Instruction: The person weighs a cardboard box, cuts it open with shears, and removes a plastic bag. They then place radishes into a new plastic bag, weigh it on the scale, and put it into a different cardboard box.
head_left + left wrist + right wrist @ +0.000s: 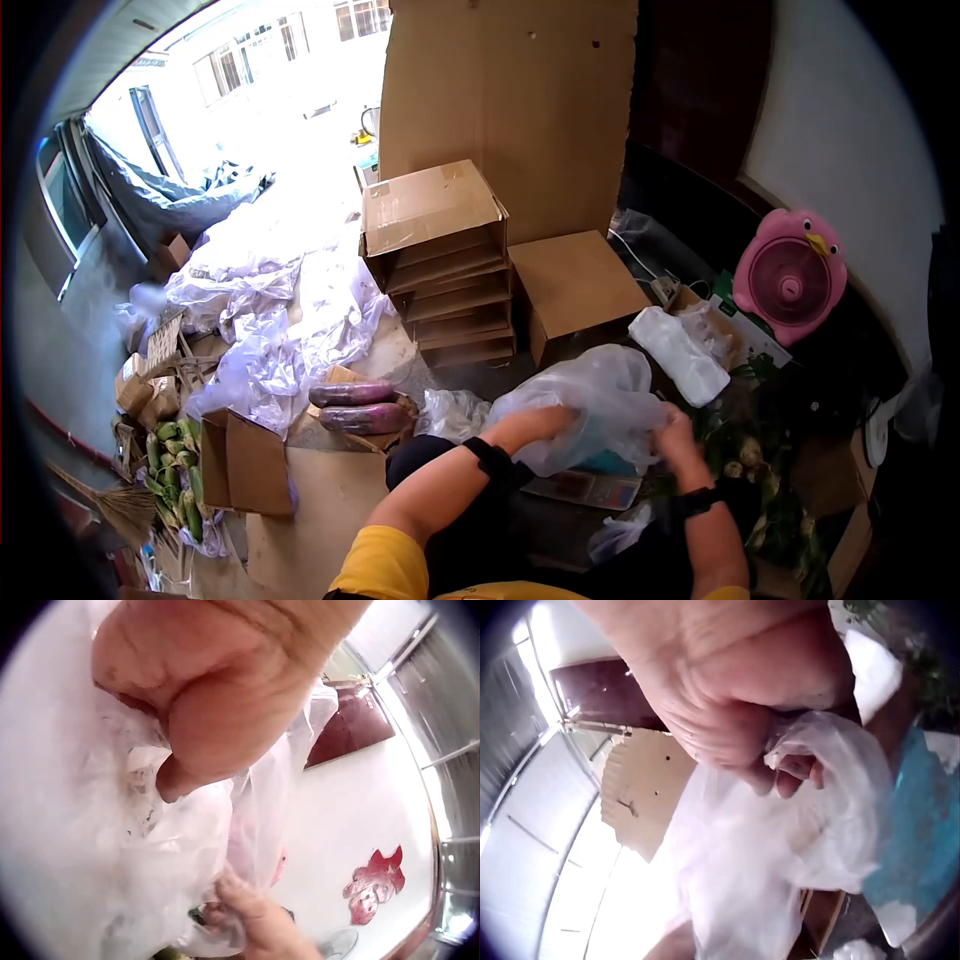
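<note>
A translucent plastic bag [590, 390] is spread between both hands above a digital scale [585, 490]. My left hand [545, 425] grips it on the left; in the left wrist view the thumb [176, 776] bends against the plastic, while the other fingers are mostly hidden. On the right, my right hand [675, 440] pinches the bag's edge. Its fingertips [787, 784] curl round the gathered plastic in the right wrist view. Something blue [608, 462] lies at the scale, under the bag, and shows as a blue sheet [915, 817] beside the right hand.
Stacked cardboard boxes [450, 270] and a closed carton [575, 285] stand ahead. Purple long vegetables [360, 405] lie left of the knee, beyond an open box [245, 465] and green corn-like vegetables [175, 475]. A white plastic bundle [680, 355] and leafy vegetables [750, 455] are at right.
</note>
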The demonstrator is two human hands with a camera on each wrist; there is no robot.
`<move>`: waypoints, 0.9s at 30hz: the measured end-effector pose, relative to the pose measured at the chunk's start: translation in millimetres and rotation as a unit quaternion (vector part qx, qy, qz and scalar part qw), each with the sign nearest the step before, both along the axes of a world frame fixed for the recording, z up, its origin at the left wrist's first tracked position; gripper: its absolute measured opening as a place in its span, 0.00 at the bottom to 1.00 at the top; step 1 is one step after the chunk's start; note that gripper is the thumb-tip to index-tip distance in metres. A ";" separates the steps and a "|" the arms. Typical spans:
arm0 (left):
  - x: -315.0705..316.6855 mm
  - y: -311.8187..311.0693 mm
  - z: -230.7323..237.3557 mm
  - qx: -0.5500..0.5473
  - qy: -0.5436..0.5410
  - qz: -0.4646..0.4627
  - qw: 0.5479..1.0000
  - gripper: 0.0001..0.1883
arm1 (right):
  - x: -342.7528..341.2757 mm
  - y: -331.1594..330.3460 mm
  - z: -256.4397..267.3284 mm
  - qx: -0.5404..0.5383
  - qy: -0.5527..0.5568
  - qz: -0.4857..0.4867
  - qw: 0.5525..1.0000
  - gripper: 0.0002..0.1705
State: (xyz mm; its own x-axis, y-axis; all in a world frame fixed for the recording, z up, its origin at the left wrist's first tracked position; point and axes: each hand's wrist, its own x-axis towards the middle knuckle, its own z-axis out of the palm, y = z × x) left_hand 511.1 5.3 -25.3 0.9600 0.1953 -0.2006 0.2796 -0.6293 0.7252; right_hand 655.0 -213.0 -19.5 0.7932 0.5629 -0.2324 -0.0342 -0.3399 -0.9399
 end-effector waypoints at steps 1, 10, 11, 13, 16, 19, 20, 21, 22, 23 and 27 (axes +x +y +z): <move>2.1 1.7 -6.2 0.065 -0.018 -0.047 0.997 0.20 | 14.7 -8.4 13.5 -0.017 0.025 0.011 0.999 0.19; -16.6 -35.4 41.9 0.061 -0.039 -0.218 0.973 0.20 | 85.9 -68.6 30.7 0.008 0.078 -0.071 0.994 0.12; -24.5 -44.2 65.5 0.015 -0.027 -0.239 0.971 0.20 | 90.6 -70.9 22.4 0.017 0.076 -0.157 0.985 0.11; -31.6 -40.6 103.5 -0.079 -0.048 -0.254 0.963 0.19 | 101.9 -79.5 16.0 -0.019 0.024 -0.130 0.991 0.10; -29.3 2.7 120.5 -0.150 -0.171 -0.243 0.943 0.15 | 109.5 -90.0 2.1 -0.022 -0.084 -0.120 0.989 0.08; -47.1 45.9 146.0 -0.242 -0.122 0.072 0.960 0.13 | 119.0 -96.8 -6.4 -0.124 -0.190 -0.086 0.970 0.12; -51.3 64.8 142.2 -0.205 -0.143 0.162 0.955 0.13 | 116.3 -95.4 -0.3 -0.122 -0.188 -0.082 0.971 0.12; -57.8 90.1 131.6 -0.155 -0.165 0.235 0.945 0.13 | 113.4 -95.0 5.7 -0.144 -0.199 -0.068 0.967 0.13; -65.1 119.2 115.2 -0.102 -0.186 0.303 0.929 0.13 | 111.7 -94.0 6.6 -0.167 -0.210 -0.055 0.962 0.13; -71.9 147.5 97.6 -0.024 -0.182 0.375 0.909 0.16 | 116.5 -96.9 -1.8 -0.166 -0.213 -0.052 0.961 0.14; -107.4 263.3 11.5 0.153 -0.185 0.546 0.802 0.29 | 111.7 -94.0 0.4 -0.149 -0.209 -0.061 0.965 0.14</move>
State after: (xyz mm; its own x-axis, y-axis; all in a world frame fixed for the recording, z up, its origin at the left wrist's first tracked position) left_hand 403.6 268.6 -13.8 0.1647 0.9468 0.2766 0.5864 -0.3195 0.7444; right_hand 766.6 -307.0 -19.1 0.9084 0.4179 -0.0149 0.2705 -0.6145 -0.7411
